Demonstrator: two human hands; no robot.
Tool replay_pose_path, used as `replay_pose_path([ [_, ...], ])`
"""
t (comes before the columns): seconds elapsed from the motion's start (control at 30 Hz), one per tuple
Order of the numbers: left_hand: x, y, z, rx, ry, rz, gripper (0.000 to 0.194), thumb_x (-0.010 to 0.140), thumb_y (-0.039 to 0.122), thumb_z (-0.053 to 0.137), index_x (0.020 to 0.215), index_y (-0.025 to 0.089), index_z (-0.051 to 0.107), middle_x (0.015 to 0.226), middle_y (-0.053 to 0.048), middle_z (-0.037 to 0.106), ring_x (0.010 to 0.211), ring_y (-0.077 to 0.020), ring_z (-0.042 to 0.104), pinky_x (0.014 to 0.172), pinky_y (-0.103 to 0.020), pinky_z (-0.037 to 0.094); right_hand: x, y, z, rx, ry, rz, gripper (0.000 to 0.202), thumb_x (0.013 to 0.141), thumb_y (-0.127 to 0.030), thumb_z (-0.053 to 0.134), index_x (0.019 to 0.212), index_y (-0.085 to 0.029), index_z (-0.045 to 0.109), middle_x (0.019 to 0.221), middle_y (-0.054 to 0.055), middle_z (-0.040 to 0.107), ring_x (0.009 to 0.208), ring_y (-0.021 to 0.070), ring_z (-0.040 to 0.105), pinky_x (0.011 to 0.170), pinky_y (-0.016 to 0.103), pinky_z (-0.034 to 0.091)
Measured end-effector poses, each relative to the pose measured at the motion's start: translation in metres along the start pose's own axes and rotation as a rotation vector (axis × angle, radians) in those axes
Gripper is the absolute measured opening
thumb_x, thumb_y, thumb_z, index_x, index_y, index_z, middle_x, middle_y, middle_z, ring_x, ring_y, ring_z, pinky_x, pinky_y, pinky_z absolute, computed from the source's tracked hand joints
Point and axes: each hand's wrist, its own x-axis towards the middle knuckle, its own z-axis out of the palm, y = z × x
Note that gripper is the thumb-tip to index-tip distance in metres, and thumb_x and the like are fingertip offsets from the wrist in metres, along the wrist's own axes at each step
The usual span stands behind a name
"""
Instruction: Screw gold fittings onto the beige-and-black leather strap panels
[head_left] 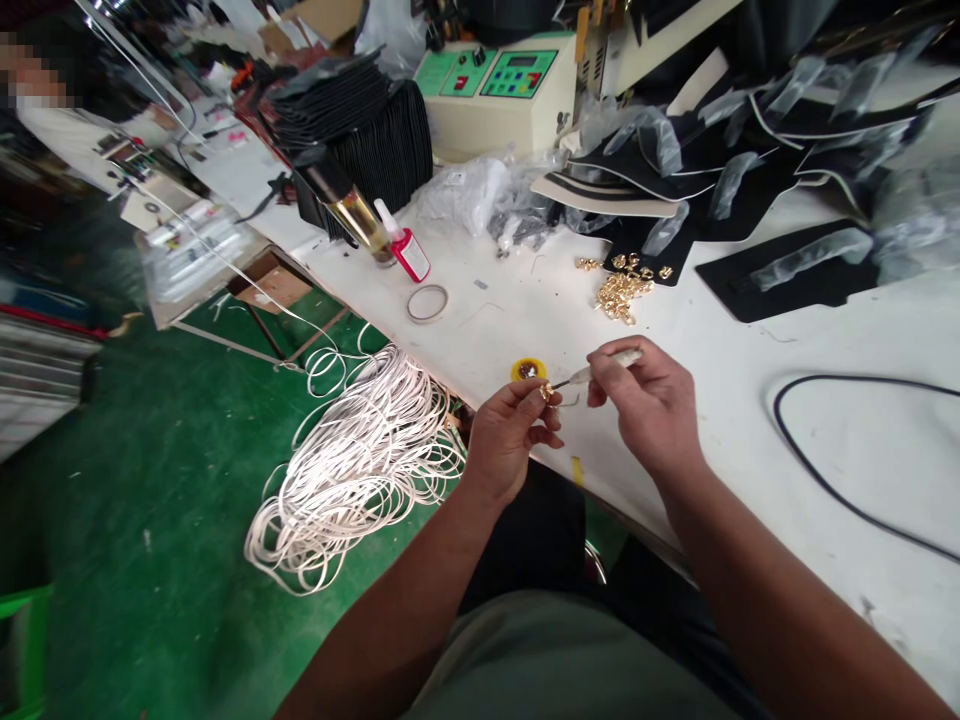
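Observation:
Between the thumb and fingers of my left hand (504, 437) is a small gold metal fitting (547, 391), its exact kind too small to make out. My right hand (651, 408) is closed round the pale handle of a screwdriver (581, 376), whose dark tip meets the fitting. Just behind my left fingers a yellow-rimmed round container (529, 369) with small dark pieces in it sits on the white table (720, 440). Farther back lies a loose pile of gold fittings (622, 294).
Black cut panels (795, 262) with clear film lie at the back right. A red bottle (409, 254), a tape ring (427, 303) and a cream control box (495, 98) stand to the left and back. White cord (360, 460) is heaped on the green floor. A black cable (795, 440) curves at right.

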Motion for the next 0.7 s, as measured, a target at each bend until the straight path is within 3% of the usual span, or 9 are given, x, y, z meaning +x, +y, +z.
replay_pose_path([
  [0.17,-0.003,0.0,0.0,0.164,0.054,0.133,0.033,0.081,0.04,0.086,0.102,0.017,0.075,0.091,-0.005,0.076,0.066,-0.0114,0.065,0.054,-0.023,0.059,0.003,-0.005,0.001,0.027,0.044,0.109,0.047,0.086,-0.059,0.078,0.066,-0.02,0.061,0.056,-0.001,0.063,0.052,0.0125,0.058,0.053,0.025,0.046],
  [0.37,-0.01,0.001,0.003,0.39,0.074,0.276,0.023,0.087,0.037,0.079,0.099,0.018,0.076,0.08,-0.002,0.074,0.062,-0.0099,0.064,0.055,-0.019,0.054,0.005,-0.004,0.0,0.107,0.033,0.108,0.044,0.086,-0.057,0.079,0.068,-0.02,0.063,0.058,-0.001,0.063,0.052,0.0117,0.057,0.054,0.024,0.048],
  [0.53,-0.01,-0.013,-0.004,0.622,0.104,0.369,0.02,0.095,0.036,0.07,0.104,0.019,0.075,0.082,-0.002,0.074,0.063,-0.0113,0.064,0.054,-0.021,0.052,0.009,0.001,-0.004,0.19,0.069,0.124,0.04,0.09,-0.053,0.077,0.072,-0.02,0.063,0.062,-0.003,0.063,0.052,0.0107,0.056,0.055,0.025,0.047],
  [0.7,-0.003,-0.028,-0.018,1.156,-0.049,0.826,0.012,0.099,0.022,0.065,0.105,0.022,0.076,0.101,-0.006,0.079,0.091,-0.0184,0.072,0.081,-0.032,0.059,0.017,0.007,-0.01,0.234,0.144,0.124,0.036,0.09,-0.05,0.078,0.074,-0.02,0.065,0.065,-0.003,0.062,0.053,0.0107,0.056,0.056,0.026,0.047],
])
